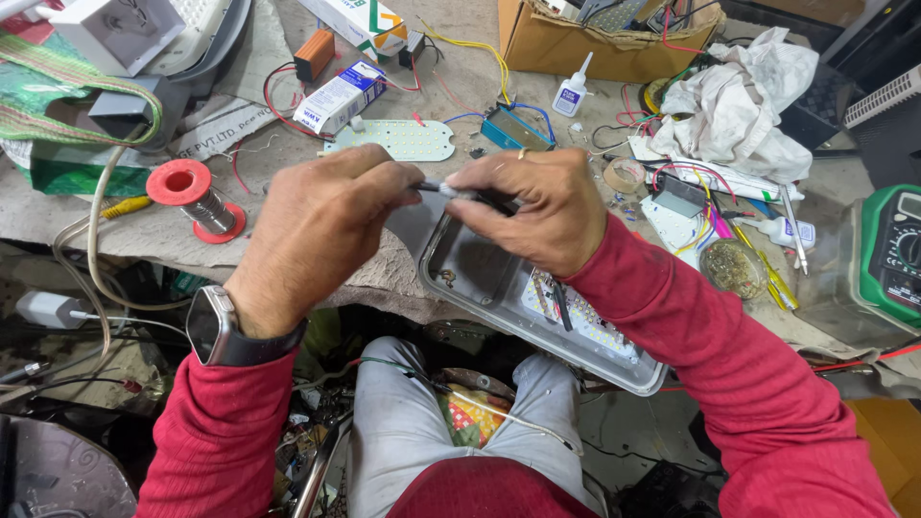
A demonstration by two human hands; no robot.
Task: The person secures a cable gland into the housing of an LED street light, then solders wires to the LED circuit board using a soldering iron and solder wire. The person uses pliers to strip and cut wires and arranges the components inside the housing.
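My left hand [317, 225] and my right hand [528, 206] meet above a grey metal lamp housing [470, 278] at the bench's front edge. Both pinch a thin dark cable with a pale end [443, 189] between their fingertips. Inside the housing lies a white LED panel [595, 331] with a black wire across it. My left wrist wears a dark watch [216, 326], my right hand a ring. Both sleeves are red.
A red solder spool [192, 197] stands at left. Behind the hands lie a white LED board [398, 139], a small blue circuit module [513, 129], a glue bottle [571, 91], small boxes and a cardboard box [576, 43]. A green multimeter [897, 249] sits at right, crumpled cloth [739, 101] behind.
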